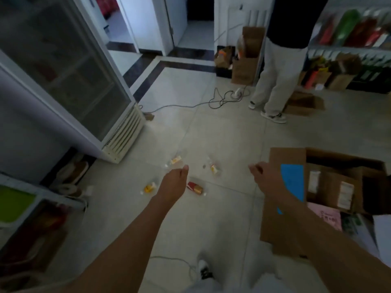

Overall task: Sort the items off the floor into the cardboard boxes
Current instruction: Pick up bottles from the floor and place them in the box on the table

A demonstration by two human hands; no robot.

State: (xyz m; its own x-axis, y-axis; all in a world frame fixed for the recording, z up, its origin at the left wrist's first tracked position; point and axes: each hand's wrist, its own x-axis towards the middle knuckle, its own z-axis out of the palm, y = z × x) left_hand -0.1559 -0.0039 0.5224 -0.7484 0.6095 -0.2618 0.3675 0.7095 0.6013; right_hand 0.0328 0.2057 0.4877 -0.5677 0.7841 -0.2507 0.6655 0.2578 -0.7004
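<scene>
Several small wrapped items lie on the pale tiled floor: a red and gold packet (195, 187), a yellow one (148, 188), a yellow and white one (175, 160) and a clear-wrapped one (213, 167). My left hand (174, 182) reaches out above them, fingers loosely curled, holding nothing. My right hand (261, 173) is stretched forward over the floor beside the flap of an open cardboard box (285, 159), also holding nothing. The box holds smaller brown cartons and has a blue patch on its flap.
A glass-door fridge (69, 81) stands at the left. Another person (277, 77) stands at the back right by shelves of goods and more cardboard boxes (245, 66). Cables and a power strip (228, 96) trail across the floor. My shoe (204, 269) is below.
</scene>
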